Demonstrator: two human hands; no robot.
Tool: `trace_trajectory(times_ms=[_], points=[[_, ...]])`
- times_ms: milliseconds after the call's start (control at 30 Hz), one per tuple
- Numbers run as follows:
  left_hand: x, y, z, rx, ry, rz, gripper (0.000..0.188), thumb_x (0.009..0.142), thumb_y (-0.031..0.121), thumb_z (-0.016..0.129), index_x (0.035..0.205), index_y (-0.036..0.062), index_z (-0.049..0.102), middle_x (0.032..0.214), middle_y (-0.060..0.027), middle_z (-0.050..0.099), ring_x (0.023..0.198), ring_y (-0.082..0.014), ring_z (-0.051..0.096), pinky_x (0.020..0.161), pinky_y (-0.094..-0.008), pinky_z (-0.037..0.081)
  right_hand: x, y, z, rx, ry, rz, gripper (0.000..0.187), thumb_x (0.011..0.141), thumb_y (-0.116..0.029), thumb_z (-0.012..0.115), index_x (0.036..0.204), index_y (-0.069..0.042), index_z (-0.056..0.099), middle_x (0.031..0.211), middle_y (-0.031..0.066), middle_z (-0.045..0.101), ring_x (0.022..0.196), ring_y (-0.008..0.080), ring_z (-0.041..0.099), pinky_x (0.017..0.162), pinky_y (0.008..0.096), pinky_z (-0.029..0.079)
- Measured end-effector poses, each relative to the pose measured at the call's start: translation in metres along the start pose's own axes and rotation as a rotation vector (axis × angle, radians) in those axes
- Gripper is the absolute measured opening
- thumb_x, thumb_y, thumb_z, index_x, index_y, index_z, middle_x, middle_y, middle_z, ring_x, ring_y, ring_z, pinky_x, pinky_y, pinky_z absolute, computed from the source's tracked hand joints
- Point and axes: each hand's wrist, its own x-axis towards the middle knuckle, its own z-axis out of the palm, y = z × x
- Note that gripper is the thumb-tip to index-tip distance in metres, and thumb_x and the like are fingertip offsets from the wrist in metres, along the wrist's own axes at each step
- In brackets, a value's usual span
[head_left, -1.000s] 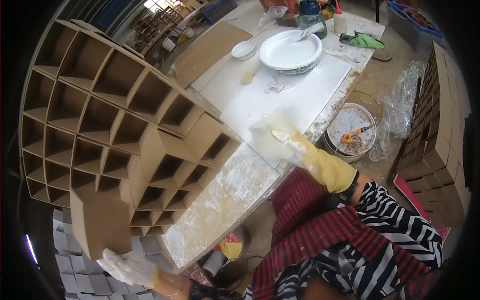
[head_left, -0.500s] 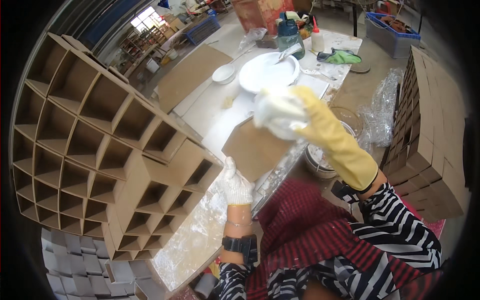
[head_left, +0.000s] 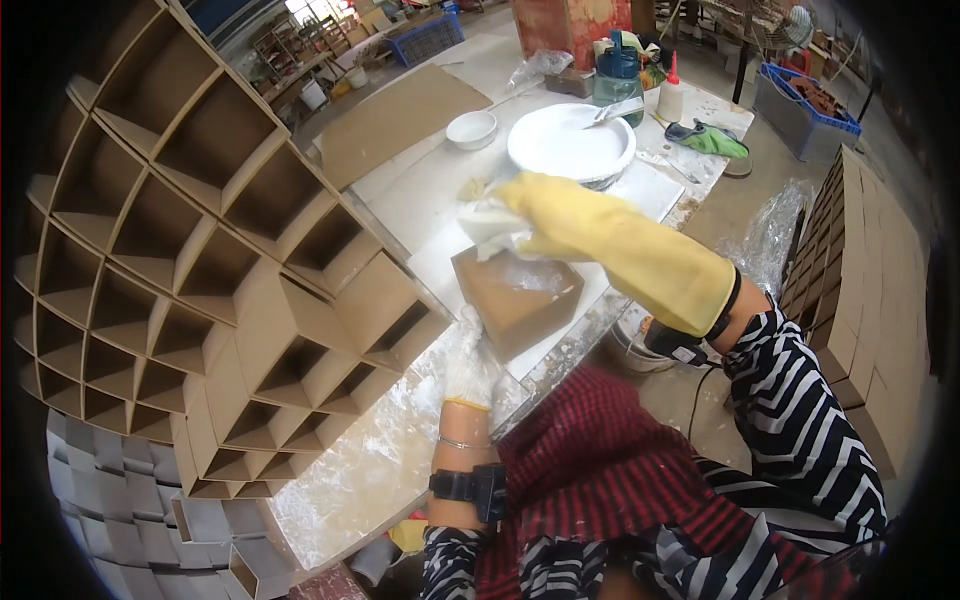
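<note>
While the left hand (head_left: 470,362) in its thin white glove closes on the lower near corner of a small open cardboard cell (head_left: 518,298), the piece stands propped above the worktable (head_left: 380,470), just in front of the person's chest. Its open face tilts up and away from the person, toward the right hand.

Right hand (head_left: 545,215), in a long yellow rubber glove, closed around a wad of white cloth (head_left: 487,222). Cloth sits at the top far edge of the cell, touching or just shy of it; cannot tell which. White smears, glue or paste by the look, already show on the cell's upper inner wall.

Key relation: the cell lies directly below and slightly nearer the person than the cloth hand; the left hand is under it, the right above. The cell's long edges run roughly left to right across the view.

Around them: large cardboard honeycomb grid (head_left: 190,270) leaning on the left, its cells open toward the bench. White basin (head_left: 570,148) with a tool resting in it on the far end of the table, small white bowl (head_left: 471,128) beside it, squeeze bottle (head_left: 671,95) beyond. Stacked cardboard panels (head_left: 865,290) on the right.
</note>
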Motion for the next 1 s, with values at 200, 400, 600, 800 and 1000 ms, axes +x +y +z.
trace_trajectory(times_ms=[200,400,600,800,1000], points=[[0.002,-0.002,0.005,-0.077,0.029,-0.056,0.039,0.092,0.020,0.057,0.126,0.0045,0.048,0.123,-0.0122,0.055,0.113,-0.0311,0.053,0.095,-0.0483,0.046,0.007,-0.023,0.022,-0.131,-0.195,0.020,0.050,0.078,-0.021,0.061,0.126,-0.011,0.049,0.107,0.0210,0.055,0.096,0.0358,0.058,0.085,0.0445,0.047],[-0.005,-0.003,0.018,0.029,0.062,0.076,0.031,0.092,0.016,0.055,0.121,0.0038,0.052,0.118,-0.0101,0.058,0.109,-0.0248,0.055,0.096,-0.0434,0.046,-0.012,-0.046,-0.011,0.013,-0.403,0.038,0.050,0.077,-0.019,0.062,0.125,-0.014,0.052,0.102,0.0190,0.062,0.094,0.0319,0.062,0.081,0.0420,0.049],[-0.001,-0.002,0.007,0.011,0.099,0.034,0.037,0.092,0.014,0.057,0.125,-0.0001,0.048,0.121,-0.0077,0.054,0.115,-0.0197,0.048,0.103,-0.0341,0.037,0.003,-0.032,-0.027,0.014,-0.554,-0.042,0.046,0.075,-0.018,0.062,0.120,-0.013,0.057,0.100,0.0178,0.065,0.090,0.0295,0.064,0.079,0.0389,0.050],[0.000,0.000,0.019,-0.021,0.021,-0.027,0.034,0.095,0.015,0.053,0.125,0.0001,0.048,0.120,-0.0078,0.054,0.113,-0.0208,0.050,0.100,-0.0350,0.040,0.013,-0.019,-0.004,-0.040,-0.370,-0.063,0.050,0.075,-0.017,0.062,0.123,-0.010,0.055,0.105,0.0189,0.064,0.097,0.0332,0.062,0.087,0.0376,0.048],[-0.004,0.000,0.018,-0.015,0.044,-0.015,0.033,0.096,0.017,0.050,0.125,0.0015,0.048,0.122,-0.0090,0.054,0.113,-0.0220,0.050,0.100,-0.0370,0.041,0.026,0.037,-0.040,-0.103,0.023,-0.024,0.048,0.074,-0.018,0.065,0.120,-0.008,0.056,0.102,0.0191,0.064,0.095,0.0358,0.062,0.087,0.0394,0.048]])
